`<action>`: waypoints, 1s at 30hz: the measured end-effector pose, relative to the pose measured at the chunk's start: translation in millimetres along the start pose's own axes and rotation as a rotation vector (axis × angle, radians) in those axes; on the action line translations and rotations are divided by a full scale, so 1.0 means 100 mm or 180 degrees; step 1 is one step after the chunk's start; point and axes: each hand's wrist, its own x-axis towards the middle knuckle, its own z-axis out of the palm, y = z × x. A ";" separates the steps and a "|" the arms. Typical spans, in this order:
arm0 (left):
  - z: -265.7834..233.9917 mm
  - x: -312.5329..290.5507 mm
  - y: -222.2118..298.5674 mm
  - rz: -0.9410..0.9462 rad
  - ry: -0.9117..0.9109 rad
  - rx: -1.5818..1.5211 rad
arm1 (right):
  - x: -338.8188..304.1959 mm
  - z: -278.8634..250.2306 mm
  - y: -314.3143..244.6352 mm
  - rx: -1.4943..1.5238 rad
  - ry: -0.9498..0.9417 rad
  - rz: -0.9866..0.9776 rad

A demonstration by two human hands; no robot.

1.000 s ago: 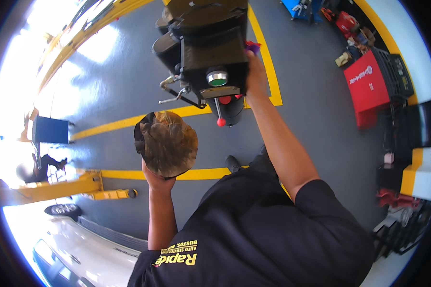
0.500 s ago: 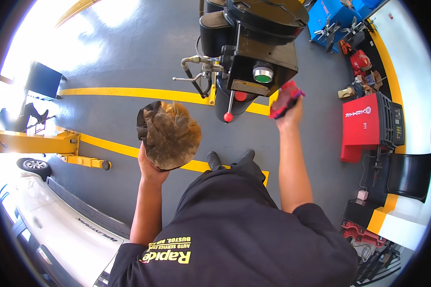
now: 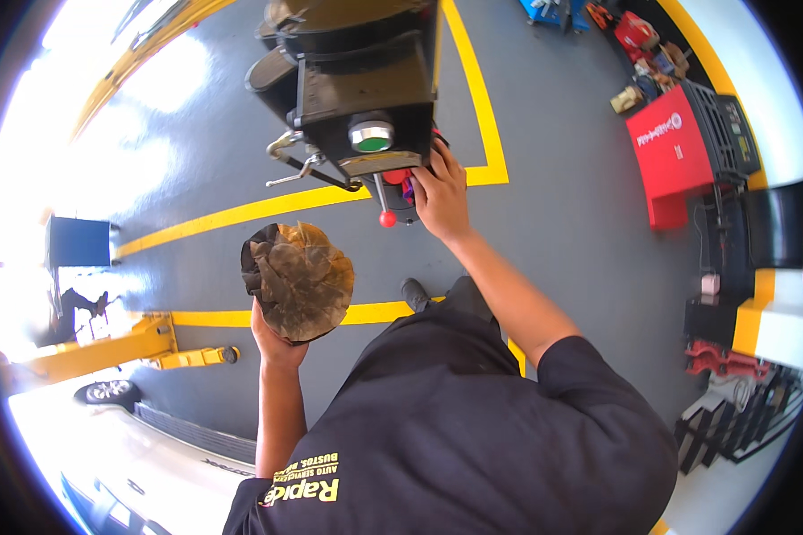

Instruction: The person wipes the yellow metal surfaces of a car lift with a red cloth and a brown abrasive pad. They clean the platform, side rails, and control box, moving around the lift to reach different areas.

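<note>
In my left hand (image 3: 281, 343) is a round, crumpled, brown-and-black stained piece (image 3: 302, 283), gripped at its lower edge; I cannot make out its material. My right hand (image 3: 443, 192) reaches to the right lower side of a black machine (image 3: 366, 102). Its fingers press a red and purple cloth (image 3: 408, 190) against that part, and much of the cloth is hidden by the hand and the machine. A green button (image 3: 371, 136) sits on the machine's front. Beside my right hand, a lever with a red ball knob (image 3: 388, 218) points down.
A metal-handled valve with a hose (image 3: 299, 165) juts from the machine's left. A yellow lift arm (image 3: 134, 348) and a white vehicle (image 3: 161, 455) stand at left. To the right is a red machine (image 3: 674, 147). Yellow lines (image 3: 268, 207) cross the grey floor.
My right hand has moved left with the cloth, from beside the machine onto its lower side. The view has shifted, and my left hand still holds the round stained piece.
</note>
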 end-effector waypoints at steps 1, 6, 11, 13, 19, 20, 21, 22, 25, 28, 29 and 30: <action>0.01 0.02 0.03 -0.0186 0.0126 -0.0261 | 0.08 -0.07 -0.02 0.0013 -0.0038 -0.0085; -0.10 0.09 0.08 0.0092 -0.0233 0.0883 | 0.24 0.01 -0.42 -0.0190 -0.0036 0.0486; -0.11 0.09 0.11 0.0449 -0.0610 0.1619 | 0.23 0.26 -0.69 -0.0044 0.0223 0.0845; -0.04 0.05 0.18 0.0351 -0.0695 0.1272 | 0.24 0.16 -0.62 0.0053 0.0068 0.0602; -0.01 0.07 0.15 0.0885 -0.0789 0.2375 | 0.33 0.52 0.62 0.2059 0.0089 0.1915; -0.05 0.06 0.15 0.0850 -0.0679 0.2375 | 0.40 0.60 0.66 0.2488 0.0167 0.2120; -0.06 0.03 0.14 0.0396 -0.0311 0.1473 | 0.50 0.67 0.60 0.2928 0.0219 0.2326; -0.08 0.01 0.13 -0.0039 0.0041 0.0557 | 0.57 0.72 0.53 0.3363 0.0274 0.2538; -0.17 -0.02 0.14 -0.0277 0.0088 0.0159 | 0.47 0.82 0.38 0.3977 0.0158 0.3216; -0.22 0.01 0.12 -0.0173 0.0119 0.0915 | 0.11 1.23 0.56 0.4069 0.0802 0.3272; -0.19 0.01 0.13 -0.0154 0.0030 0.0945 | -0.03 1.34 0.57 0.4080 0.0959 0.3254; -0.16 -0.02 0.12 -0.0137 -0.0056 0.0974 | -0.13 1.40 0.56 0.4090 0.1115 0.3238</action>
